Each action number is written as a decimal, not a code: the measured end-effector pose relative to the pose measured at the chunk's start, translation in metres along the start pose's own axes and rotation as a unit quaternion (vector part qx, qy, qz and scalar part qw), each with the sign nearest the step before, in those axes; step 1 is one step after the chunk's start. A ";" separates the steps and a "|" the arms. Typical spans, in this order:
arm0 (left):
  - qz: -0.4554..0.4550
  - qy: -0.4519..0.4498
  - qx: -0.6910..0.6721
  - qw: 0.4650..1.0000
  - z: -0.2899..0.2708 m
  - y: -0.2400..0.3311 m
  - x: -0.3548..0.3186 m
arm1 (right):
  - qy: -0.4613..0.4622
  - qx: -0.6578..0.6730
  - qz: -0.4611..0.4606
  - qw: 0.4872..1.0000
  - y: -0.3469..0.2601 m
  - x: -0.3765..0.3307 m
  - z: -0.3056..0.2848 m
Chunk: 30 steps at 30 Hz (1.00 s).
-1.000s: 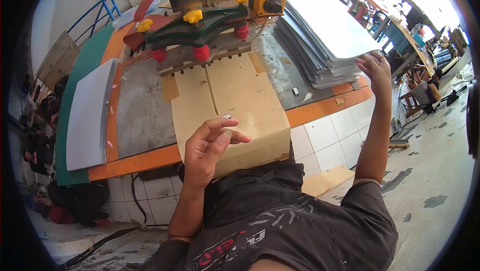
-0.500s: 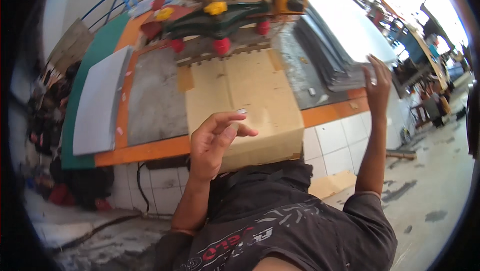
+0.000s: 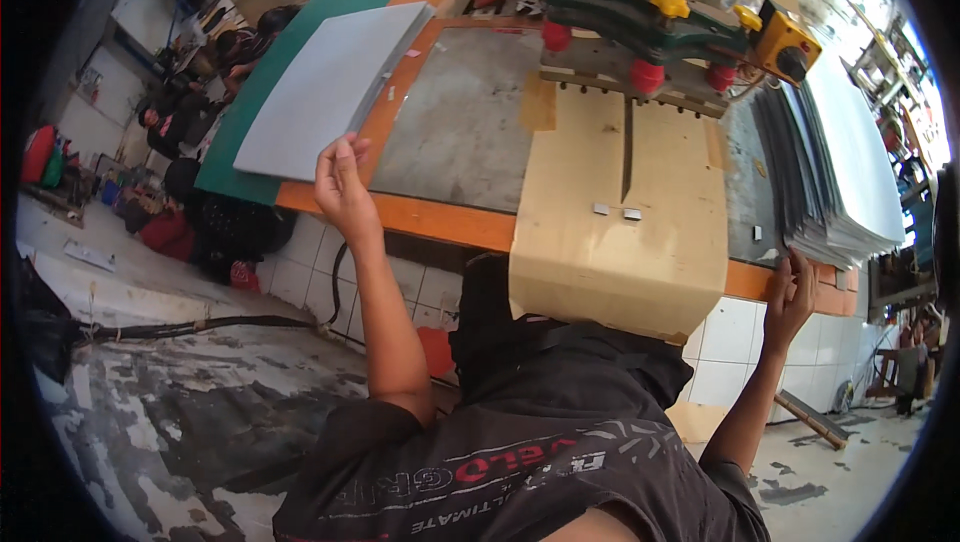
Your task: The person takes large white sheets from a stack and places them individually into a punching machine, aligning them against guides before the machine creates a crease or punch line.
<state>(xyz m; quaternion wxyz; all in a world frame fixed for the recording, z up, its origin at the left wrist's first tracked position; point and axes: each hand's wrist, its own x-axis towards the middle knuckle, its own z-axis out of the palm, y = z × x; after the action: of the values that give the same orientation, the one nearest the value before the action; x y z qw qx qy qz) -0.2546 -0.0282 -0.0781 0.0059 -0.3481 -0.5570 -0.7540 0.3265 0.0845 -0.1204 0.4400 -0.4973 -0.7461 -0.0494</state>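
Note:
My left hand (image 3: 345, 182) is raised at the near corner of a white paper stack (image 3: 325, 92); its fingers are loosely bent, with nothing visible between them. At the far side of the table, my right hand (image 3: 792, 297) has its bent fingers pressed up to the near corner of a thick pile of sheets (image 3: 850, 162). What those fingertips hold, if anything, is hidden. Between my hands, a tan cardboard sheet (image 3: 620, 267) bends down over the table's front edge. Two small whitish blocks, a left one (image 3: 600, 209) and a right one (image 3: 632, 214), lie on it.
Over the cardboard's far end stands a dark green press head (image 3: 650, 37) with yellow knobs and red feet. A yellow control box (image 3: 785, 47) with a black knob hangs beside it. The table has an orange edge (image 3: 430, 222). A black cable (image 3: 220, 324) crosses the floor.
My left hand has left the cardboard for the white paper stack on the left. My right hand stays by the right pile, now lower at its near corner. The view has swung left.

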 end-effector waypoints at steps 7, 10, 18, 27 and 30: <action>0.086 0.176 0.284 0.939 -0.090 -0.065 0.028 | 0.058 0.079 0.076 0.992 -0.003 -0.003 0.015; 0.151 0.121 0.380 0.905 -0.102 -0.071 0.021 | 0.088 -0.003 -0.005 0.996 0.003 -0.005 0.015; 0.176 0.090 0.363 0.911 -0.111 -0.076 0.017 | 0.081 0.024 0.064 0.994 0.001 -0.007 0.017; 0.112 0.115 0.307 0.938 -0.106 -0.076 0.025 | 0.082 0.023 0.080 0.993 0.001 -0.009 0.019; 0.123 0.109 0.317 0.934 -0.109 -0.076 0.029 | 0.083 0.030 0.095 0.992 0.003 -0.011 0.021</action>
<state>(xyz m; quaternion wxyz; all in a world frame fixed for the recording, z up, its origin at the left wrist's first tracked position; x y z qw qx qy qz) -0.3630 -0.0804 -0.1415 0.2694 -0.3100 -0.7155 -0.5652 0.3172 0.0890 -0.1417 0.5177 -0.5467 -0.6576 -0.0264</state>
